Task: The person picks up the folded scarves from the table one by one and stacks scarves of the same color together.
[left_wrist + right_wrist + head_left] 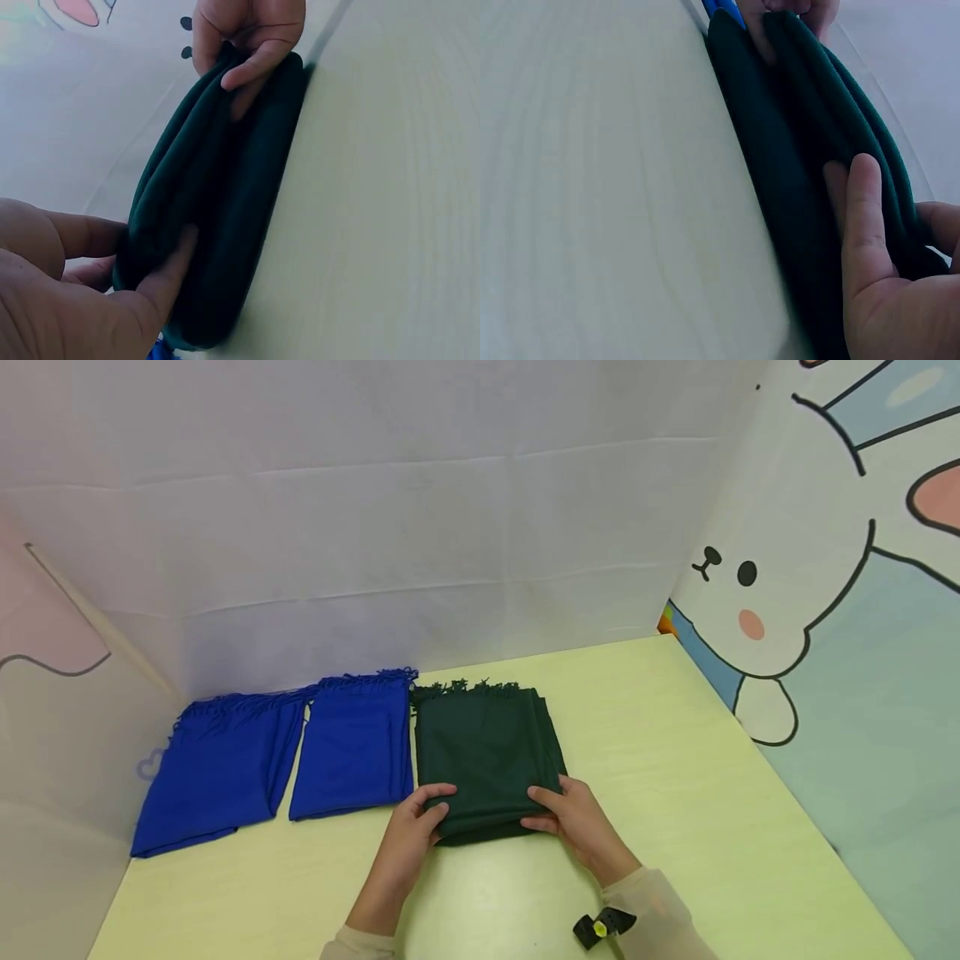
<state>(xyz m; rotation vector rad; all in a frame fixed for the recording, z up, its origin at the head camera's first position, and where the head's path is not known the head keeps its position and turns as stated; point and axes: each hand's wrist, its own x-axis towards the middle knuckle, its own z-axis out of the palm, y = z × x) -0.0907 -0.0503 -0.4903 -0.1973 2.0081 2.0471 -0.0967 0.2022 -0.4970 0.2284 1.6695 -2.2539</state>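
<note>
A dark green fringed scarf [483, 739] lies folded on the table, its tassels at the far edge. At its near left corner my left hand [408, 839] pinches the upper layers between thumb and fingers. My right hand [583, 827] grips the same near edge at the right corner. In the left wrist view the folded green layers [169, 180] stand slightly parted from the thick fold beneath, with the left thumb in the gap. The right wrist view shows the right hand [900, 292] likewise, with digits on both sides of the upper layers.
Two folded blue fringed scarves [217, 777] [358, 760] lie in a row to the left of the green one. The pale yellow table [675, 827] meets a white cloth wall [420, 552] behind and a cartoon-printed wall [870, 710] on the right.
</note>
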